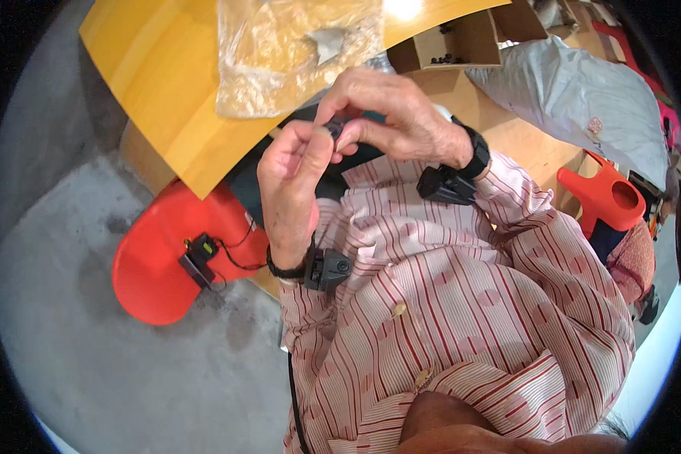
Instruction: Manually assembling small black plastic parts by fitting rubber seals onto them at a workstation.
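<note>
A small dark piece (334, 130) is pinched between the fingers of both my hands, near the table's front edge; its exact kind is too small to tell. My left hand (291, 170) closes on it with thumb and fingertips. From the right, my right hand (393, 117) grips the same piece between thumb and forefinger. Just beyond the hands, a clear plastic bag (261, 72) lies on the yellow tabletop (155, 91), with a greyish patch showing on it.
Back right stands an open cardboard box (469, 49) with small black parts inside. A large pale sack (575, 98) lies beside it. One red-orange stool (147, 265) at left carries a small black device (199, 257) with cables; another red-orange seat (605, 193) is at right.
</note>
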Action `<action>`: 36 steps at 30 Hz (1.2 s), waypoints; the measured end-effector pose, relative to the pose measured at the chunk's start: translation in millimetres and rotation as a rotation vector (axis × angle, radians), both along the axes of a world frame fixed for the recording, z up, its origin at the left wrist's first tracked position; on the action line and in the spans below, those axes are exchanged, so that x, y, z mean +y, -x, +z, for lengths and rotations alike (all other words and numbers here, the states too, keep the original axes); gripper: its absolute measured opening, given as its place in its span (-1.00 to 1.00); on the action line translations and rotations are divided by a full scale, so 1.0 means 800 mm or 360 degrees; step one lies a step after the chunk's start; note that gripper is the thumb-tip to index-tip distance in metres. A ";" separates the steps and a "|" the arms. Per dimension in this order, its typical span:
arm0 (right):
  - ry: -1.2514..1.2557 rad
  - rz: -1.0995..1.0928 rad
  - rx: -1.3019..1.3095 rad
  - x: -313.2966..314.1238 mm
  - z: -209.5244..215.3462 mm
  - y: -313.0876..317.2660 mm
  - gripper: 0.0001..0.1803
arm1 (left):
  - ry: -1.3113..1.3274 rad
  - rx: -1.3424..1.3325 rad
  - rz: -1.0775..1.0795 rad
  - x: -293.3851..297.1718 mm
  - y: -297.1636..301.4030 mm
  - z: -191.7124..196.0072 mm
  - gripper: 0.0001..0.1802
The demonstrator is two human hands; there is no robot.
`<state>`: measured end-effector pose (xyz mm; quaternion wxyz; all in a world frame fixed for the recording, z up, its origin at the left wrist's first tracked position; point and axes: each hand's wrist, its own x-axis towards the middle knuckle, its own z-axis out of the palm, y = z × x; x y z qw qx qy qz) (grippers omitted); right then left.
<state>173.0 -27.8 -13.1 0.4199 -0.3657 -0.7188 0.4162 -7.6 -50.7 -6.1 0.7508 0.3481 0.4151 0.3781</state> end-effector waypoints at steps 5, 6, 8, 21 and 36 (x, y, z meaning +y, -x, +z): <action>0.0410 0.0025 -0.0033 -0.020 -0.006 -0.002 -0.79 | -0.0073 0.0386 -0.0142 -0.014 0.020 0.000 -0.76; 0.0666 0.0023 -0.0009 -0.025 -0.006 -0.009 -0.79 | -0.0091 0.0364 -0.0172 -0.016 0.022 -0.003 -0.76; 0.0726 0.0008 -0.0162 -0.028 -0.015 -0.040 -0.78 | -0.0124 0.0398 -0.0173 -0.016 0.028 -0.009 -0.76; 0.0531 -0.1145 -0.0757 -0.056 -0.105 -0.203 -0.70 | -0.0325 0.0322 0.0013 -0.009 0.042 0.013 -0.84; 0.0281 -0.0049 -0.0768 -0.061 -0.078 -0.057 -0.85 | -0.1030 0.0014 0.0136 -0.016 0.081 0.089 -0.69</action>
